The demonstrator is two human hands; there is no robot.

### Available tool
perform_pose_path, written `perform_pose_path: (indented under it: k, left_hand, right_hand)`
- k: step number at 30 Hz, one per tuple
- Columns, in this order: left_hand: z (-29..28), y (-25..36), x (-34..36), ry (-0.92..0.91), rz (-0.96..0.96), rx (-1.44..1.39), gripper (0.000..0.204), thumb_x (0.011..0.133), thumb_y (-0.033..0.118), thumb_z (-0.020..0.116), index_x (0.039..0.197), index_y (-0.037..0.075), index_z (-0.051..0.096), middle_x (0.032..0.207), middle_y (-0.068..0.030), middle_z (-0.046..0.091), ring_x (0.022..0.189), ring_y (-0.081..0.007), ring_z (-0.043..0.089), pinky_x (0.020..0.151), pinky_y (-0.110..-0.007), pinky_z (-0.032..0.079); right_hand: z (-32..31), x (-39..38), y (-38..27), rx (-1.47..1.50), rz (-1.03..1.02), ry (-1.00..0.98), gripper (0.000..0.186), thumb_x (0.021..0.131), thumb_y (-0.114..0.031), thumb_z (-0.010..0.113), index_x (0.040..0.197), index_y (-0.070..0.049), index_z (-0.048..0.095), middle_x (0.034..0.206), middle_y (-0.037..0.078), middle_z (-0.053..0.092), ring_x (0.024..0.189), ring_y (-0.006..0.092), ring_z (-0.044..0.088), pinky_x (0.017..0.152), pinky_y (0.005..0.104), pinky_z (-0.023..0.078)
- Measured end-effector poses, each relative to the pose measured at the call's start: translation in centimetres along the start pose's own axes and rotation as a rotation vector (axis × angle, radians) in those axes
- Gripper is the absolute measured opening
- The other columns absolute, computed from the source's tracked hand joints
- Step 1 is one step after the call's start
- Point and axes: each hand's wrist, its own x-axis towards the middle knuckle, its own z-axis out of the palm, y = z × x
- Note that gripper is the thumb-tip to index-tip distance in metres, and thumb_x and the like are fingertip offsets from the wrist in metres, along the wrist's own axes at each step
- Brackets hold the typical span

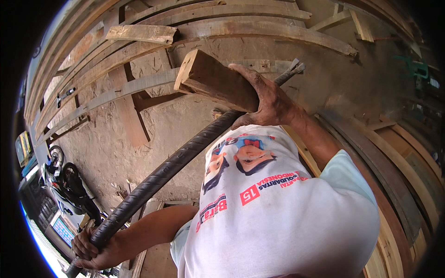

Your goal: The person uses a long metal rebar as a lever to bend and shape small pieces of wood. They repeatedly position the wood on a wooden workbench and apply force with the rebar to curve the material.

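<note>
Bar (162,176) partly behind wooden block (215,82)

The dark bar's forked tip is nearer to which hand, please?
Right. The right hand grips the wooden block, close to the forked tip; the left hand holds the dark bar near its opposite end, far from the tip.

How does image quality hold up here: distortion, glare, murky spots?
Head view: long planks bow toward the black rim; lower-left edge glares white; right side looks dim and hazy; wooden block and dark rod appear reasonably sharp.
</note>
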Motion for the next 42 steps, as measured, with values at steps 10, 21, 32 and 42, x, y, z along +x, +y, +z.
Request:
perform_pose_path:
  k: [10,21,32,42]
  left_hand:
    - [2.2,-1.0,-4.7,0.455,0.405,0.835,0.040,0.104,0.040,0.053,0.081,0.008,0.044,0.066,-0.0003,0.042,0.044,-0.0074,0.039,0.046,-0.020,0.040]
    - [11.7,10.6,-9.1,-0.136,0.168,0.246,0.027,0.100,0.024,0.049,0.079,0.009,0.045,0.065,0.0003,0.042,0.049,-0.0093,0.041,0.055,-0.029,0.041]
    - [4.2,6.3,-10.2,0.058,0.069,0.116,0.031,0.103,0.025,0.052,0.076,0.011,0.043,0.059,0.0039,0.039,0.038,-0.0053,0.035,0.040,-0.018,0.037]
    - [-5.0,3.0,-7.9,0.131,0.037,-0.033,0.031,0.102,0.025,0.055,0.078,0.011,0.042,0.058,0.0042,0.039,0.038,-0.0046,0.035,0.037,-0.019,0.041]
  right_hand:
    - [-0.5,-1.4,0.6,0.009,-0.043,-0.128,0.119,0.060,-0.029,0.097,0.154,-0.002,0.030,0.142,0.021,0.053,0.119,0.0402,0.062,0.098,0.0451,0.056]
    - [-7.1,-5.4,1.2,0.061,-0.189,0.020,0.117,0.061,-0.029,0.095,0.155,-0.002,0.030,0.126,0.023,0.059,0.098,0.0381,0.069,0.084,0.0451,0.060]
    - [-3.4,-4.7,4.0,0.242,-0.195,-0.186,0.114,0.066,-0.039,0.092,0.155,-0.002,0.031,0.124,0.022,0.060,0.102,0.0389,0.067,0.081,0.0448,0.060]
    - [-1.0,-2.9,3.7,0.133,-0.191,-0.287,0.111,0.070,-0.041,0.089,0.155,-0.003,0.031,0.117,0.020,0.062,0.097,0.0359,0.068,0.079,0.0416,0.060]
